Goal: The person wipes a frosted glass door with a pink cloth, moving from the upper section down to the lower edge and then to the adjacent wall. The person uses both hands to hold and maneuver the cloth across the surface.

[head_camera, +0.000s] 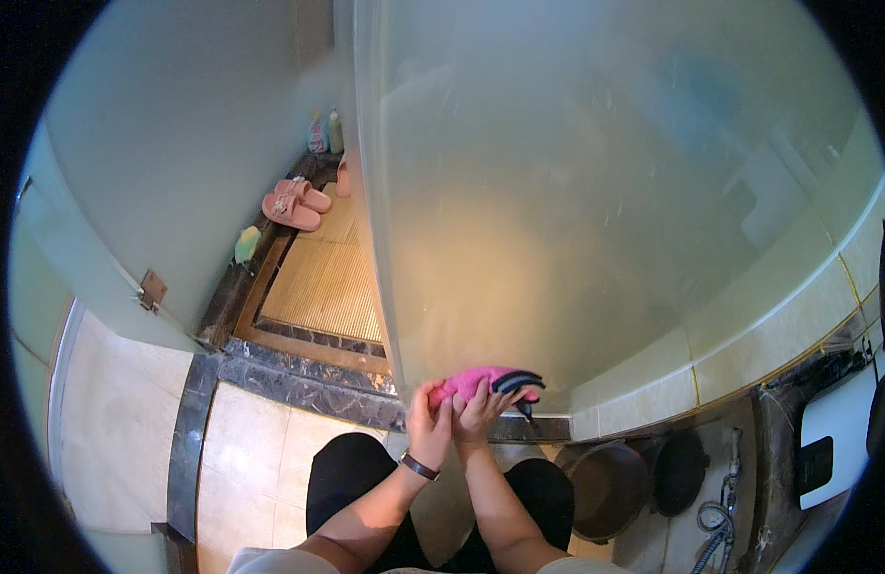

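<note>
Both of my hands hold a folded pink cloth with a black striped edge, close to the lower part of a frosted glass panel. My left hand grips the left end of the cloth and wears a watch with a dark strap at the wrist. My right hand lies against its near side, fingers spread along it towards the dark edge. The thumbs meet in the middle. Whether the cloth touches the glass, I cannot tell. Below are my knees in black trousers.
Left of the panel, pink slippers and bottles stand by a ribbed floor behind a dark stone sill. A hinged glass door stands at left. At right are a brown bucket, a dark basin and a shower hose.
</note>
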Available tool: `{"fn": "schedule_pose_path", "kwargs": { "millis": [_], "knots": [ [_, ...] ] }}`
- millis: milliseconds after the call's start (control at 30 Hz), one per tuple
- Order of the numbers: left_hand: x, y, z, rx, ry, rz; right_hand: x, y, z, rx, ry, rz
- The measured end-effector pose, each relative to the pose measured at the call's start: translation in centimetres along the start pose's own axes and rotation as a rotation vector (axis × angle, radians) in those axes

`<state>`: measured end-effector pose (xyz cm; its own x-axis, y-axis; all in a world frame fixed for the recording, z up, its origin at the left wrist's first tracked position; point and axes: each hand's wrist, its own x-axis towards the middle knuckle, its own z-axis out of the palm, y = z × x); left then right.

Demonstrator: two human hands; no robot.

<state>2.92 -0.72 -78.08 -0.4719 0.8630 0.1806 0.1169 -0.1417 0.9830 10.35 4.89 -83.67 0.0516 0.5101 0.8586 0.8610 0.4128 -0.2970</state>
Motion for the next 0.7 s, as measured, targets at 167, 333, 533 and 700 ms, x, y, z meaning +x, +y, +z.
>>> {"fn": "schedule_pose_path", "kwargs": {
  "millis": [167,333,533,700],
  "knots": [
    [0.3,0.4,0.3,0.017,0.058,-0.065,-1.6,0.0,0.9,-0.022,-0.070,0.022],
    [0.2,2.6,1.0,0.009,0.188,0.008,0.2,-1.6,-1.4,-0.033,-0.188,0.129],
    [2.9,16.9,-1.0,0.000,0.160,0.027,16.2,-6.2,-10.4,-0.012,-0.204,-0.011],
    [6.0,34.5,-2.1,0.150,0.203,0.201,28.4,-10.9,-16.0,0.140,-0.220,0.124]
  ]
}}
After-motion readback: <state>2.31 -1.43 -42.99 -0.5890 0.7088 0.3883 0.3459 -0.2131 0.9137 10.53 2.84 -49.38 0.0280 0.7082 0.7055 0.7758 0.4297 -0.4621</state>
